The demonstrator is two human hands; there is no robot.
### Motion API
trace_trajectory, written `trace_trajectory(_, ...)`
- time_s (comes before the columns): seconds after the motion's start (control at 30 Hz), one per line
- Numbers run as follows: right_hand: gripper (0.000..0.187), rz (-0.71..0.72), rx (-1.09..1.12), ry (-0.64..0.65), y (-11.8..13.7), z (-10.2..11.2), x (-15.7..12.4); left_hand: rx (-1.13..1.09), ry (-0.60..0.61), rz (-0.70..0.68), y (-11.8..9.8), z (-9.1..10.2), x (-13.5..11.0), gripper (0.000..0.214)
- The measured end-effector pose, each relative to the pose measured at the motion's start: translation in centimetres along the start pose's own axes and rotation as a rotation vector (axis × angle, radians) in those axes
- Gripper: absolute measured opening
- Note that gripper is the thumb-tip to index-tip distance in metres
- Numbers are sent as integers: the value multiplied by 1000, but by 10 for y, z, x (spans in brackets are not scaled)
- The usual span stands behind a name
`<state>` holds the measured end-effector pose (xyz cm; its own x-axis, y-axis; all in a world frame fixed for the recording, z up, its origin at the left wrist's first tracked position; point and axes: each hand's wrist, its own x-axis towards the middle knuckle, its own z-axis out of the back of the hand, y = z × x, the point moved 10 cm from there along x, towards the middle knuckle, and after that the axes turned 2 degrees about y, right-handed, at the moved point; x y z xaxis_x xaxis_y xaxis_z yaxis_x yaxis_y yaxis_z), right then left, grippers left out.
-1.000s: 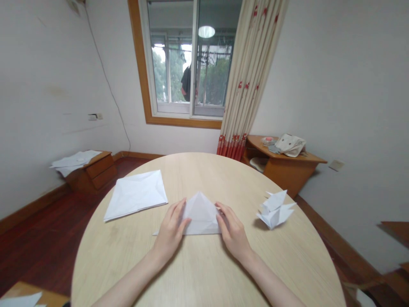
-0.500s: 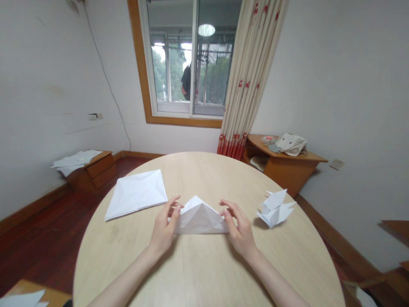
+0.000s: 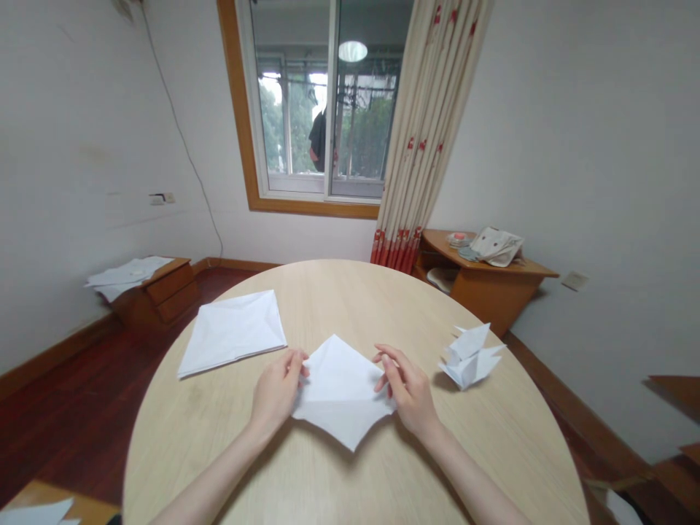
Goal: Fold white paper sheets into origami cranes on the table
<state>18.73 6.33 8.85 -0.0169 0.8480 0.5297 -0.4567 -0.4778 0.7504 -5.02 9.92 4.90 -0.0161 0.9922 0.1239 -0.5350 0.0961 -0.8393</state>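
A folded sheet of white paper [image 3: 342, 383] lies before me, with a peak at the back and a pointed flap toward me. A crease runs across its middle. My left hand [image 3: 278, 390] is closed at the paper's left edge, its fingertips bent against it. At the right edge, my right hand [image 3: 407, 386] has its fingers loosely apart, with a lower fingertip touching the paper. The right corner of the sheet is partly hidden by that hand. The front flap casts a shadow on the round table [image 3: 306, 481].
A stack of white paper [image 3: 235, 332] lies at the table's left. Folded paper shapes [image 3: 471, 357] stand at the right near the rim. Beyond the table are a low drawer cabinet [image 3: 169, 288], a wooden desk [image 3: 492, 292] with a cloth bag, and a curtain [image 3: 421, 138].
The paper's front flap has come down toward me, turning the low peaked shape into a wider one with a front point. My left fingers have drawn together; my right hand stays almost in place.
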Motion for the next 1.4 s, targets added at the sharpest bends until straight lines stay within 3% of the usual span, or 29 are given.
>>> trace_trajectory(0.13, 32, -35, -115, 166, -8, -16, 1, 86, 69, 13, 0, -8, -1, 40)
trace_trajectory(0.37, 31, 170, -364, 543, 6, -55, -15, 194, 98, 11, -1, -14, -5, 28)
trace_trajectory(0.5, 38, 195, -439, 693, 7, -69, -27, 260, 88, -39, -4, -20, -7, 24)
trace_trajectory(0.7, 39, 146, -517, 693, -1, -70, -28, 324, 81, -260, -23, -32, -18, 24)
trace_trajectory(0.97, 37, 99, -676, 629, -9, -65, -22, 367, 206, -446, -40, -51, -32, 24)
trace_trajectory(1.17, 37, 58, -799, 579, -15, -60, -18, 339, 339, -557, -54, -63, -47, 10)
trace_trajectory(1.4, 37, -14, -851, 600, -16, -58, -17, 409, 402, -568, -53, -72, -54, 50)
